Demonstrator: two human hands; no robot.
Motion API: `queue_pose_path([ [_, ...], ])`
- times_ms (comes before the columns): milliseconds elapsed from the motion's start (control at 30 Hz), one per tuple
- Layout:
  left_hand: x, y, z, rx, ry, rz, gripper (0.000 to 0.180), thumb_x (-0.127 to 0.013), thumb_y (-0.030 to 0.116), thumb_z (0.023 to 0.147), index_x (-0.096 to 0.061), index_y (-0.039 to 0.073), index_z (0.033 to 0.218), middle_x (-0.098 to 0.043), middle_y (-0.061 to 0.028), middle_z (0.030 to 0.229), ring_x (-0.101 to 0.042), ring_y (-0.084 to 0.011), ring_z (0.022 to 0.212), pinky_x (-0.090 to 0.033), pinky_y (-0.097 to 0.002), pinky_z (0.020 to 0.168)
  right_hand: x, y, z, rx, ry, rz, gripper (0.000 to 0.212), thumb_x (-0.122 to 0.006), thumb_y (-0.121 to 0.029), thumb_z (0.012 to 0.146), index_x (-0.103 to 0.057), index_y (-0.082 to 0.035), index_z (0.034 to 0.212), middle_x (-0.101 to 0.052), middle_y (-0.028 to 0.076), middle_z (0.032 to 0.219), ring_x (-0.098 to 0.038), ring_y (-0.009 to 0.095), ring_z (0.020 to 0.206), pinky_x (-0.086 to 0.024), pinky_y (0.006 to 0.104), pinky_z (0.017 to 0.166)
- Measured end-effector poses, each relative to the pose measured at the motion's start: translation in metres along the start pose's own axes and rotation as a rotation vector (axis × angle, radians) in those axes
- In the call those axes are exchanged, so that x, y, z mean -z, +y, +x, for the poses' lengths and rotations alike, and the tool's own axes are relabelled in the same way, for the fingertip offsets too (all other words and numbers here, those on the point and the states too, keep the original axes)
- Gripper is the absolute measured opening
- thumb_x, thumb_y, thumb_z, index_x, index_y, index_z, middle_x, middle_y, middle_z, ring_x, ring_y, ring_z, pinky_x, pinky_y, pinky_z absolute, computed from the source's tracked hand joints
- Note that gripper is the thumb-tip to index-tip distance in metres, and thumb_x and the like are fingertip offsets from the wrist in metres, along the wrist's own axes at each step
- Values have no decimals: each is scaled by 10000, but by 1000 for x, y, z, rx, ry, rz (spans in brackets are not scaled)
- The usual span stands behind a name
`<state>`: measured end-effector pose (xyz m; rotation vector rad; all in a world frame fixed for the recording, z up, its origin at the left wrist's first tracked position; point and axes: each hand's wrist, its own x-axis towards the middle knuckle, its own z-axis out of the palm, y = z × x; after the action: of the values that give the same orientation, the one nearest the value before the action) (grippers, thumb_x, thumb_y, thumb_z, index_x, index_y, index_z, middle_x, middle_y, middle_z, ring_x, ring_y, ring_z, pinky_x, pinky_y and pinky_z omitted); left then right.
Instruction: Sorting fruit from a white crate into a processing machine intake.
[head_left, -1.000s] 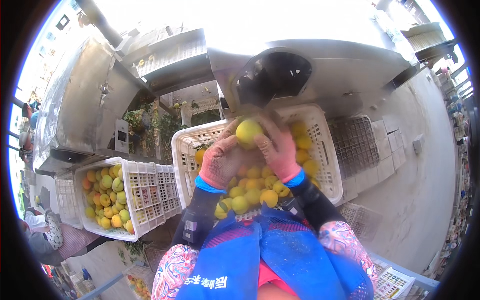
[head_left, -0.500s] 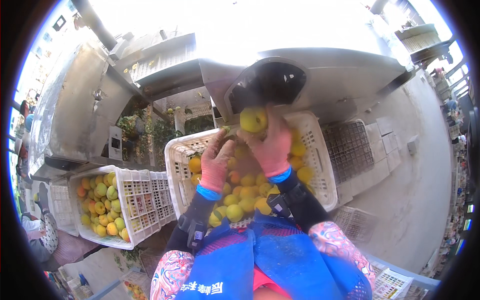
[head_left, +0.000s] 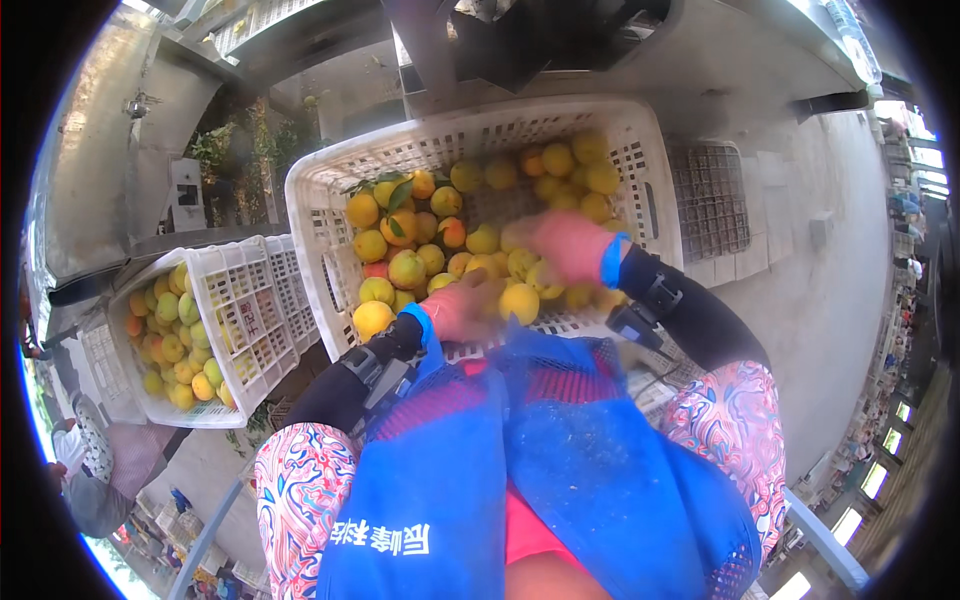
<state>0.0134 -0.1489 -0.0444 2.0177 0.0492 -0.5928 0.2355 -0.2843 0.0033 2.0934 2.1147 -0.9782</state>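
Note:
A white slatted plastic crate (head_left: 308, 240) stands in front of me, its floor covered with yellow, green and orange peaches (head_left: 407, 268). Some leaves lie among them. Both my hands wear pink gloves with blue cuffs. Over the near left part of the fruit is my left hand (head_left: 465, 306), its fingers smeared by motion. My right hand (head_left: 572, 246) reaches in from the right, right over the fruit, palm down. Its fingers are blurred too, and whatever lies under them is hidden.
To the left stands another white crate (head_left: 250, 325) heaped with peaches. Dark machinery (head_left: 520, 45) overhangs the far side of my crate. A dark grid crate (head_left: 712, 195) sits at the right. A person (head_left: 120, 450) is at the far left.
My view has tilted down, so the crate shows higher up. Both hands have dropped from above the crate to the fruit. The yellow-green peach at my right hand is no longer seen there.

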Motion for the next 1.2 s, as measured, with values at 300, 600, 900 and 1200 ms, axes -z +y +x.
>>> queue_pose_path([
  [300,-12,-19,12,197,310,62,680,-743,379,824,-511,79,1388,-551,-179,1322,-615,-332,1151,-520,-447,917,-23,9,-7,-231,-81,58,748,-765,-332,755,-517,-71,1410,-656,207,1214,-659,369,1077,-530,451,920],
  [600,62,17,10,-444,421,-1759,627,-742,287,861,-488,81,1396,-587,-118,1295,-571,-291,1216,-459,-527,1053,86,-39,0,-217,1080,437,888,-847,-394,699,-494,-16,1422,-654,226,1233,-643,371,1129,-517,444,939],
  [900,96,64,-11,-626,591,-1781,715,-727,218,870,-404,97,1496,-570,-139,1334,-520,-343,1295,-417,-507,1087,138,-35,73,-456,1339,-29,675,-845,-343,720,-619,6,1252,-702,180,1061,-665,365,976,-526,469,858],
  [1200,103,54,12,-871,402,-2012,648,-637,454,947,-462,92,1455,-560,-149,1377,-439,-378,1370,-358,-529,1146,152,-78,67,-244,1322,325,577,-787,-437,787,-671,-23,1171,-703,191,1063,-661,367,965,-526,453,836],
])
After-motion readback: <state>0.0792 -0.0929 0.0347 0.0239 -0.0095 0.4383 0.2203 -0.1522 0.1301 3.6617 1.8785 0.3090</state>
